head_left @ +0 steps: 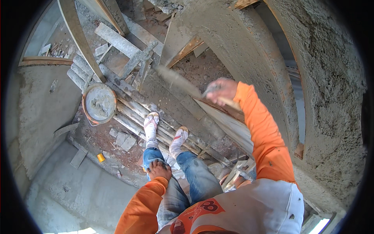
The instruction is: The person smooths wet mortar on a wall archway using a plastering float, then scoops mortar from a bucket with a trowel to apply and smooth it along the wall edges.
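Observation:
My right hand (221, 90) is closed round the pale handle of a trowel (177, 81). Its long grey blade is smeared by motion and points to the upper left, over the planks and next to a grey rendered wall (237, 50). My left hand (159, 169) lies on my knee, fingers spread over the blue jeans, with nothing in it. A round bucket (100, 103) with an orange-brown rim stands left of my feet, grey mortar inside.
I stand on several mortar-stained poles (132, 115) laid side by side as a platform. Below lie broken tile pieces (125, 141) and a small yellow cup-like object (101, 157). Loose boards (117, 39) clutter the far side. Rough plaster (331, 85) covers the right wall.

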The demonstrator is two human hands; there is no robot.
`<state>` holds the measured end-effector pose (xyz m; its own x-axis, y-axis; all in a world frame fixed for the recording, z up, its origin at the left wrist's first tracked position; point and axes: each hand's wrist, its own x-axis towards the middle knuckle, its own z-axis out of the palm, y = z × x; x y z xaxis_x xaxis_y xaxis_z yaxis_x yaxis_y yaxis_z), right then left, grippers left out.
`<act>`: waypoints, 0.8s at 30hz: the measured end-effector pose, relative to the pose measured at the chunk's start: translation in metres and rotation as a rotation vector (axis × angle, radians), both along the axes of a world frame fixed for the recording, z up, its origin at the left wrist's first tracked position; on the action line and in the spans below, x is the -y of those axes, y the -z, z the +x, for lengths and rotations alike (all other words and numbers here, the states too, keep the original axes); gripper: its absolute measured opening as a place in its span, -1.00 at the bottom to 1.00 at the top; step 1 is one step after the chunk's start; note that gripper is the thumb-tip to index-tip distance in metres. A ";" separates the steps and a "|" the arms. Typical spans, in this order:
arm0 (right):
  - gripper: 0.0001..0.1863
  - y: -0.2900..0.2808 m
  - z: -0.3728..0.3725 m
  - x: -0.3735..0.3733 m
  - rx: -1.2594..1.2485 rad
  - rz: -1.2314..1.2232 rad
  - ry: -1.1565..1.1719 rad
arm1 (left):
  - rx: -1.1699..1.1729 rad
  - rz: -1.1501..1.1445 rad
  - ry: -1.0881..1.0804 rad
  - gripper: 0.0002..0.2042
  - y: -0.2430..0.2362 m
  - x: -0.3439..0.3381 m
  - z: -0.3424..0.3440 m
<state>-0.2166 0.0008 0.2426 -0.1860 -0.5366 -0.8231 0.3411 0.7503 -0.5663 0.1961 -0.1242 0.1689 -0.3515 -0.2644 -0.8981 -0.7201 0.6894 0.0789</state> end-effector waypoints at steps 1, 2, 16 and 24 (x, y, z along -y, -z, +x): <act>-0.70 0.000 -0.014 -0.011 -0.114 0.044 0.153 | -0.009 0.009 0.005 -0.50 0.000 0.002 0.002; -0.71 -0.003 -0.010 -0.019 -0.342 0.099 0.256 | -0.007 -0.005 -0.008 -0.50 0.000 0.004 0.007; -0.50 0.142 0.115 0.059 -0.746 0.297 -0.010 | 0.005 0.001 -0.025 -0.52 0.002 0.033 0.011; -0.48 0.238 0.184 0.275 -0.580 0.095 -0.489 | -0.121 0.026 -0.052 -0.58 0.009 0.038 0.012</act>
<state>-0.0331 -0.2742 0.0049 -0.3619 -0.6004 -0.7131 -0.3745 0.7942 -0.4786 0.2084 -0.1621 0.1598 -0.4444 -0.2621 -0.8566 -0.7387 0.6482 0.1849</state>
